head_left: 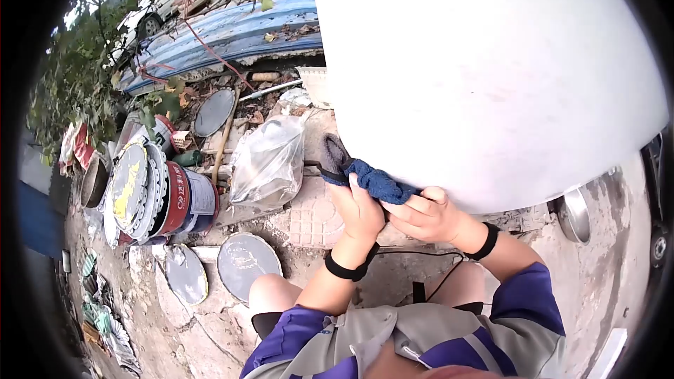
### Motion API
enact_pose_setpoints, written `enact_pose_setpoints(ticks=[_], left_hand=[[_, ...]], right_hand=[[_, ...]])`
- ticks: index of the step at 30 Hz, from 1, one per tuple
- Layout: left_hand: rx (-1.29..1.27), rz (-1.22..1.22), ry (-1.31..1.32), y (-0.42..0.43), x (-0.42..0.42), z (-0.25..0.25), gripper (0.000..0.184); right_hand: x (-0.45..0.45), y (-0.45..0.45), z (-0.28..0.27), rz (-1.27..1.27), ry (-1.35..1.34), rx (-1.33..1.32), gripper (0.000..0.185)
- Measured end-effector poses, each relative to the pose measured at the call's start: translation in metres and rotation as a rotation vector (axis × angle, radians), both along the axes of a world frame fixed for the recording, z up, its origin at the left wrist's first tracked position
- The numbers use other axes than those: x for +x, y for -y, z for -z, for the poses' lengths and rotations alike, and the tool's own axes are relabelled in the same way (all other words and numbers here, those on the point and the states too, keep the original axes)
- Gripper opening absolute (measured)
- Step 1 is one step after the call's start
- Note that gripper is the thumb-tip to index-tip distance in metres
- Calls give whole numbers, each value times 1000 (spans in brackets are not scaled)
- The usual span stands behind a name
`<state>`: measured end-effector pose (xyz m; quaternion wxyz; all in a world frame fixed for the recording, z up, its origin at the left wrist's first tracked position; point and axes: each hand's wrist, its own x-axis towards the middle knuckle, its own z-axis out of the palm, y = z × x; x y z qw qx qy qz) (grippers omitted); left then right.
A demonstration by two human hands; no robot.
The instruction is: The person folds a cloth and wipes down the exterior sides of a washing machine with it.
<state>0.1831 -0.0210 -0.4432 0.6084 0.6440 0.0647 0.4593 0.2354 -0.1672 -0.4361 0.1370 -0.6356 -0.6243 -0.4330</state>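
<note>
A dark blue fluffy cloth [382, 181] is bunched up between my two hands, just beneath the lower left edge of a large smooth white panel [484, 91]. My left hand [359, 207] is closed on the cloth's left end, thumb pointing up. The fingers of my right hand [425, 216] wrap round its right end. Beyond my left hand, a grey fuzzy piece with a dark rim [334, 149] touches the blue cloth; whether they are one item I cannot tell. Both wrists wear black bands.
Paint buckets [184, 200] stand on the left, with round lids [247, 264] on the ground nearby. A clear plastic bag [267, 161] lies ahead. A metal bowl [576, 215] sits at right. A dark cable [442, 274] runs below my hands.
</note>
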Motion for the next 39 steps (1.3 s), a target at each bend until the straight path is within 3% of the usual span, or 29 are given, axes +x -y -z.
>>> enact_pose_setpoints(ticks=[2,5,7,8,10,13,15,20,22,26,27,28,30,32,33,36,38,39], left_hand=[[195,-65,165,20,4,-48,57],[395,-22,166,44,5,-77,68],[732,-86,71,69,-1,-109,62],[1044,-120,52,78,0,-131,56],[1098,1,227,108,22,-131,51],[1179,-104,241,139,39,-114,43],[1248,-93,232,141,42,-97,38],[1330,141,113,125,28,-44,32],[1212,328,-8,119,13,-45,30],[856,560,171,96,2,-48,29],[739,633,115,90,-5,-53,30],[622,703,58,83,-13,-60,31],[447,844,-11,62,-17,-56,38],[-240,1031,-215,53,-29,-40,53],[-446,1095,-287,54,-36,-52,59],[-691,1253,-119,49,-33,-31,60],[-788,1277,-122,41,-35,-23,59],[-884,1341,-31,40,-35,-17,60]], right_hand=[[1,15,-36,154,68,165,6],[2,46,-77,336,112,343,7],[5,71,-98,459,111,449,11],[7,86,-107,531,83,489,13],[13,116,-109,721,-10,544,19],[18,137,-69,961,-220,589,36],[5,122,-39,972,-397,663,53],[-31,105,-4,878,-675,603,60],[-33,105,-5,835,-695,649,60],[-41,117,-15,497,-975,844,55],[-50,121,-15,249,-1361,1041,58],[-54,121,-13,-102,-1436,1241,47],[-59,130,-20,-341,-1616,1327,30],[-60,128,-26,-135,-1870,1365,29],[-60,126,-22,-115,-1936,1311,27],[-56,119,2,-169,-2171,1187,28],[-51,121,21,-117,-2176,925,29],[-48,126,43,24,-2204,783,29]])
